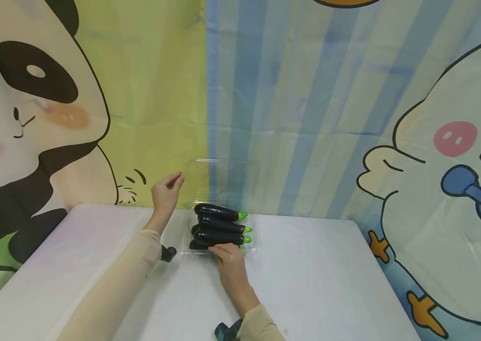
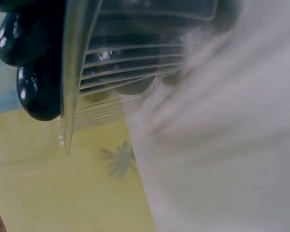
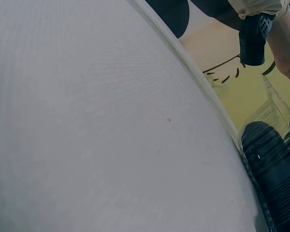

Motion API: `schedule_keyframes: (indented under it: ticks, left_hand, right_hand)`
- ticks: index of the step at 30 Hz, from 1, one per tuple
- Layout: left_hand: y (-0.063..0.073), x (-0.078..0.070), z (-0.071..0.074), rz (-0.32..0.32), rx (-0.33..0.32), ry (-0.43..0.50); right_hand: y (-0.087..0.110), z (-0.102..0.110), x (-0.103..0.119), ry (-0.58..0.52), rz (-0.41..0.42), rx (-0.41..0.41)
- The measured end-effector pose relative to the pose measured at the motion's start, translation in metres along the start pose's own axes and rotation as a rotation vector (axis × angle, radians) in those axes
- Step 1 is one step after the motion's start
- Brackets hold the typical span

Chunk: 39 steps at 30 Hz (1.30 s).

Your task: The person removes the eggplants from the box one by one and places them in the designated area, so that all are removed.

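Several dark, glossy eggplants [image 1: 219, 237] with bright green stem ends lie stacked in a clear plastic clamshell box [image 1: 254, 239] on the white table. The box's see-through lid [image 1: 223, 163] stands raised at the back. At the lid's left edge, my left hand [image 1: 165, 195] is held up with thumb and fingertips pinched together on the thin plastic. My right hand [image 1: 231, 265] grips the near rim of the box, just in front of the lowest eggplant. Ribbed side walls of the box [image 2: 130, 60] show close up in the left wrist view.
The white table [image 1: 317, 274] reaches back to a printed cloth backdrop [image 1: 287, 118] with a panda and a white bird. Black wrist devices [image 1: 168, 253] are worn on both forearms.
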<state>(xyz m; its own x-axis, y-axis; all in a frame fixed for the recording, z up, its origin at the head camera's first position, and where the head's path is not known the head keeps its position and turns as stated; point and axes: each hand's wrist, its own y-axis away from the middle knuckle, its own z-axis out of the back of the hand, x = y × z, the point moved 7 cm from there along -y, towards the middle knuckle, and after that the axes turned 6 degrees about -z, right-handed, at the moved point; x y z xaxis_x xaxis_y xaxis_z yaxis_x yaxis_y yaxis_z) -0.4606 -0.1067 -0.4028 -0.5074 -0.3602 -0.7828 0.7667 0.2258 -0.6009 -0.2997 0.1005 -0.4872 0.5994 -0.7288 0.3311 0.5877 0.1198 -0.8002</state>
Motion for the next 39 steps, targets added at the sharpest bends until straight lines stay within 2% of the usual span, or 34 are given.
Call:
schedule_keyframes:
  ticks: [5,10,16,20,23,25,29,33,36,39]
  left_hand:
    - [0.015,-0.001,0.006,0.021,0.069,-0.025]
    - [0.047,0.0,0.005,0.046,0.173,-0.027]
    - [0.092,0.01,-0.014,0.138,0.376,0.059]
    - [0.118,0.013,-0.03,0.24,0.527,0.098]
    - [0.136,0.017,-0.038,0.296,0.597,0.102]
    - [0.147,0.021,-0.038,0.328,0.611,0.109]
    - [0.163,0.029,-0.032,0.373,0.596,0.144]
    - [0.172,0.033,-0.024,0.358,0.59,0.192]
    - [0.173,0.032,-0.017,0.324,0.584,0.212]
    - [0.174,0.027,-0.009,0.317,0.572,0.231]
  right_hand:
    - [-0.002,0.001,-0.001,-0.005,-0.015,0.019]
    - [-0.002,0.006,-0.008,0.007,-0.027,0.026]
    - [-0.002,0.014,-0.017,0.036,-0.033,0.044]
    - [-0.005,0.018,-0.02,0.059,-0.043,0.088]
    - [-0.006,0.019,-0.021,0.071,-0.048,0.121]
    - [-0.005,0.018,-0.02,0.066,-0.057,0.138]
    - [-0.005,0.014,-0.013,0.039,-0.043,0.15]
    - [-0.005,0.009,0.0,0.016,-0.014,0.166]
    - [-0.007,0.008,0.007,0.008,-0.011,0.172]
    - [-0.009,0.008,0.014,-0.003,-0.011,0.174]
